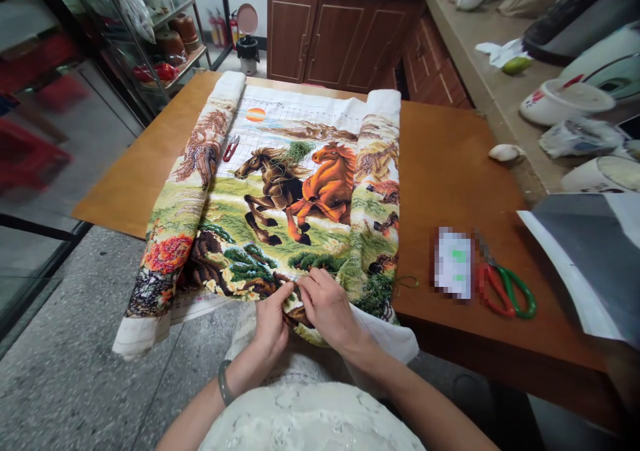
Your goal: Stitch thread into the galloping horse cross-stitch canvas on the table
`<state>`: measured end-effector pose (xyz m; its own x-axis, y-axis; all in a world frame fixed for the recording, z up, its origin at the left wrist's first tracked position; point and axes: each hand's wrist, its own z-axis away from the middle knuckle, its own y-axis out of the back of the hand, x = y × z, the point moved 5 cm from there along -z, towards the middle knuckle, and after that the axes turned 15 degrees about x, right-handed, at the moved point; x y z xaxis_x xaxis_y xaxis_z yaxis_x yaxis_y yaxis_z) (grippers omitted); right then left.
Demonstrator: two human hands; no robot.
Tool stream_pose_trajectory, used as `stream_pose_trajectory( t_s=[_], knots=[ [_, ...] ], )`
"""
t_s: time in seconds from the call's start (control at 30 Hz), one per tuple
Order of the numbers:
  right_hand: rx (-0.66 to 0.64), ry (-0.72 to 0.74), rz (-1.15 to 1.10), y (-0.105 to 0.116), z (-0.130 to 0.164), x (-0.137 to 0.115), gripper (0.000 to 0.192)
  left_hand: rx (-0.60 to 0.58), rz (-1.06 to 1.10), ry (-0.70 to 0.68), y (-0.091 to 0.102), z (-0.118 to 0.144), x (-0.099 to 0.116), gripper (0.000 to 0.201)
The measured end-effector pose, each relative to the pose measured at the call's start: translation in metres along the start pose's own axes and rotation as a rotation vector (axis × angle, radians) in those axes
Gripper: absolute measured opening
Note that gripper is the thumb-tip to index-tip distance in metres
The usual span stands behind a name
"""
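A large cross-stitch cloth (280, 191) with galloping horses lies over the table, its left and right sides rolled up. At its near edge, my left hand (271, 317) grips the fabric with the thumb on top. Close beside it my right hand (327, 304) is closed in a pinch over the stitched flowers and rocks; whatever is between its fingertips is too small to make out. A tangle of green thread (300, 149) rests on the cloth above the dark horse. Red-handled thread snips (231, 149) lie near the left roll.
Scissors (507, 291) with red and green handles lie on the brown table (450, 171) at right, next to a blurred-out item (453, 264). A counter (460, 44) with bowls and bags runs along the right. Glass panels and a shelf rack (170, 37) stand at left.
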<state>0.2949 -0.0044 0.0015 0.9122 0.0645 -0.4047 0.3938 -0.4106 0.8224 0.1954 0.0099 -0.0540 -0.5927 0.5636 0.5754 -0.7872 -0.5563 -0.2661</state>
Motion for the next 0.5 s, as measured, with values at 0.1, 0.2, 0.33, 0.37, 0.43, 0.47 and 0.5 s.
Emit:
stream_pose_trajectory(
  t_s=[0.1, 0.2, 0.33, 0.37, 0.43, 0.47, 0.5],
  knots=[
    [0.059, -0.02, -0.029, -0.002, 0.002, 0.0, 0.019, -0.003, -0.004, 0.037, 0.001, -0.001, -0.002, 0.027],
    [0.066, -0.106, -0.107, -0.003, 0.003, 0.004, 0.02, -0.001, -0.007, 0.054, 0.002, -0.001, -0.003, 0.028],
    [-0.016, -0.262, -0.277, -0.004, 0.004, 0.012, 0.018, 0.004, 0.02, 0.032, 0.001, -0.002, -0.002, 0.031],
    [-0.027, -0.285, -0.299, -0.003, 0.004, 0.014, 0.018, 0.005, 0.026, 0.032, 0.0, -0.002, -0.002, 0.031],
    [-0.036, -0.317, -0.312, -0.002, 0.003, 0.016, 0.019, 0.008, 0.028, 0.043, 0.0, -0.003, -0.003, 0.03],
    [-0.039, -0.329, -0.312, -0.002, 0.003, 0.016, 0.019, 0.008, 0.023, 0.052, 0.0, -0.003, -0.004, 0.029],
    [-0.045, -0.342, -0.315, -0.002, 0.003, 0.017, 0.019, 0.009, 0.015, 0.062, 0.0, -0.003, -0.004, 0.027]
  ],
)
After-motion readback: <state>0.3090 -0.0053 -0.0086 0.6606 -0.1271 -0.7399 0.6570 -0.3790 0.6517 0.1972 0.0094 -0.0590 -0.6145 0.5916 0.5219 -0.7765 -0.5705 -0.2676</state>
